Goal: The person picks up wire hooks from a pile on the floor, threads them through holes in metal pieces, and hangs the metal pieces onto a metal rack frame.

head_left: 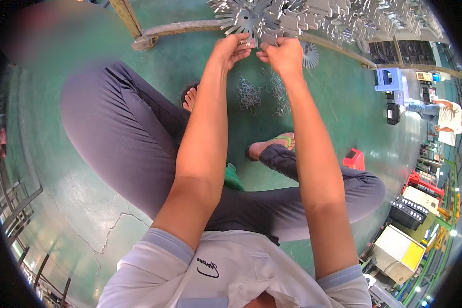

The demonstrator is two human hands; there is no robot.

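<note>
A grey metal wheel with splayed, blade-like fins [246, 18] is at the top of the head view. My left hand [233, 50] is at its lower edge, thumb on the fins and the other fingers curled beneath. Beside it, my right hand [283, 55] is closed in a pinch just under a flat grey metal plate [268, 38]; what lies between its fingertips is too small to make out. Below my hands, two heaps of thin wire pieces, a left heap [249, 95] and a right heap [279, 95], lie on the green floor.
Many bent metal parts [344, 23] fill the upper right above a metal rail [185, 26]. Another finned wheel [310, 55] is behind my right hand. A red stool [354, 159] and a blue stool [389, 79] are to the right. Another person [449, 115] is farther off.
</note>
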